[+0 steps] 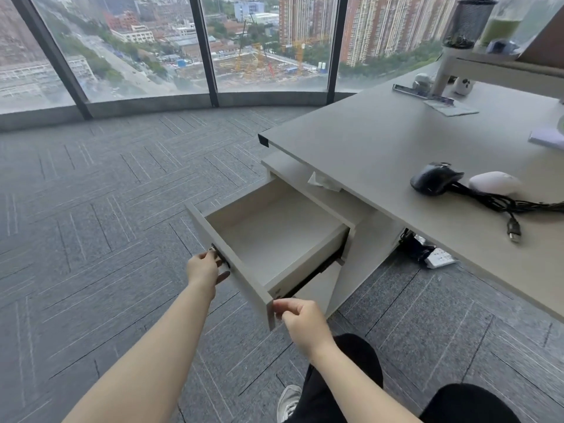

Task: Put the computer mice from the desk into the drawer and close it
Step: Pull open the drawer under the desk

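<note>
- Grey patterned carpet [91, 209] fills the floor up to tall windows [122, 47] over a city; in the nearest corner are the person's dark trousers and a pale shoe [288, 403].
- Right hand [300, 320] sits at the near corner of the drawer front — fingers [282, 306] curled and pinched loosely at the panel's edge, holding nothing else.
- Left hand [205, 268] is on the outer face of the same panel, its fingers [224, 277] wrapped round the small metal handle [218, 254].
- Drawer [274, 239] lies just beyond both hands, pulled well out of the cabinet, its pale inside bare.
- Beyond the drawer and to the right of the right hand's fingers spreads the grey worktop [381, 141].
- Black mouse [433, 178] and white mouse [494, 183] rest there side by side, close to touching, well apart from either hand; a bundled black cable [500, 204] with a USB plug trails nearer the worktop's front edge.
- Farthest right, a white riser shelf [488, 67] carries a mesh pen pot [467, 22].
</note>
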